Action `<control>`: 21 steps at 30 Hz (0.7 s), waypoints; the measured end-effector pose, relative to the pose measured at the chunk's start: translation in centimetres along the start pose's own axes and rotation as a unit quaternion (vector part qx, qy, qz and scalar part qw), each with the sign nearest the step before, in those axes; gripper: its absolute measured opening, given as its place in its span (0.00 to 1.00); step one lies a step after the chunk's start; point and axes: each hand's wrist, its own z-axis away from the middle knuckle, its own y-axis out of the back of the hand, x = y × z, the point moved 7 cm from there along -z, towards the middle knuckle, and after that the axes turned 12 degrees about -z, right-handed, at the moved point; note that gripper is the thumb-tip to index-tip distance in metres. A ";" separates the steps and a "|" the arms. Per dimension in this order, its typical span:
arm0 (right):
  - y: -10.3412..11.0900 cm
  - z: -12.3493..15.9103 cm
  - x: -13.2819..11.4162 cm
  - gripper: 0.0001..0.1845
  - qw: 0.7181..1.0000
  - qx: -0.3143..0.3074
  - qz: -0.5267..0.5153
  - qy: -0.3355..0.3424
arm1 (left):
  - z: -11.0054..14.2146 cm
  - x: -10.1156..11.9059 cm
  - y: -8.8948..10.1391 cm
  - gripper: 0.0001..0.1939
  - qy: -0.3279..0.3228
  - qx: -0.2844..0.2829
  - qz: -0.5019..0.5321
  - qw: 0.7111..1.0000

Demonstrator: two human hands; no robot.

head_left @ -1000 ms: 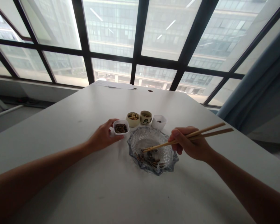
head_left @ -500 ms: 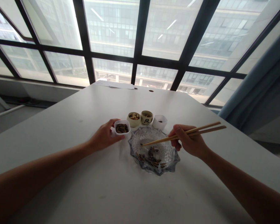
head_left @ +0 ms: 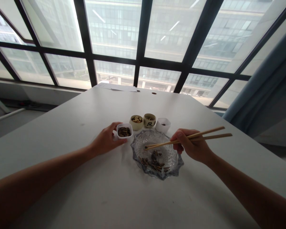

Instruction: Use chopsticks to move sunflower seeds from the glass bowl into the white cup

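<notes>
My left hand (head_left: 106, 140) wraps round a small white square cup of dark seeds (head_left: 124, 131), which stands on the white table (head_left: 85, 178). My right hand (head_left: 193, 148) grips a pair of wooden chopsticks (head_left: 181, 140). Their tips hover over the left part of a scalloped glass dish (head_left: 157, 154). Several dark seeds (head_left: 153, 161) lie in the dish's near half. I cannot make out whether a seed sits between the tips.
Behind the dish stand a beige cup of pale nuts (head_left: 136, 122), a beige cup with a dark mark (head_left: 149, 120) and a white cup (head_left: 163, 124). Papers (head_left: 116, 86) lie at the table's far edge below large windows. A blue curtain (head_left: 264, 82) hangs at right.
The chopstick tips rose out of the seed pile and now hover a little higher over the dish. My left hand stayed on the seed cup.
</notes>
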 end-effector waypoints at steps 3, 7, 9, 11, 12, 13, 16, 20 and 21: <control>-0.8 0.5 -1.1 0.28 0.997 -0.048 0.041 0.045 | 0.0 0.1 0.1 0.34 0.003 0.001 -0.002 1.000; -1.4 1.0 -2.4 0.26 0.987 -0.100 0.090 0.091 | 0.0 0.2 0.1 0.34 0.005 -0.003 0.001 1.000; -1.5 1.1 -2.8 0.27 0.984 -0.104 0.105 0.098 | 0.0 0.1 0.1 0.34 0.007 -0.004 0.001 1.000; -1.5 1.0 -3.1 0.27 0.985 -0.096 0.107 0.093 | 0.0 0.0 0.0 0.34 0.006 -0.006 -0.001 1.000; -1.5 1.0 -3.1 0.27 0.987 -0.089 0.104 0.088 | 0.0 0.0 0.0 0.34 0.005 -0.006 -0.002 1.000; -1.6 1.0 -3.2 0.26 0.988 -0.084 0.098 0.083 | 0.0 -0.1 -0.1 0.34 0.003 -0.007 -0.002 1.000; -1.6 1.0 -2.9 0.25 0.992 -0.071 0.084 0.068 | 0.0 0.0 -0.1 0.34 0.000 -0.006 0.000 1.000; -1.4 1.0 -2.1 0.27 0.994 -0.062 0.076 0.055 | 0.0 0.0 0.0 0.34 0.002 -0.004 -0.003 1.000; -1.3 1.0 -1.9 0.27 0.994 -0.058 0.075 0.054 | 0.0 0.0 -0.1 0.34 0.002 -0.005 -0.002 1.000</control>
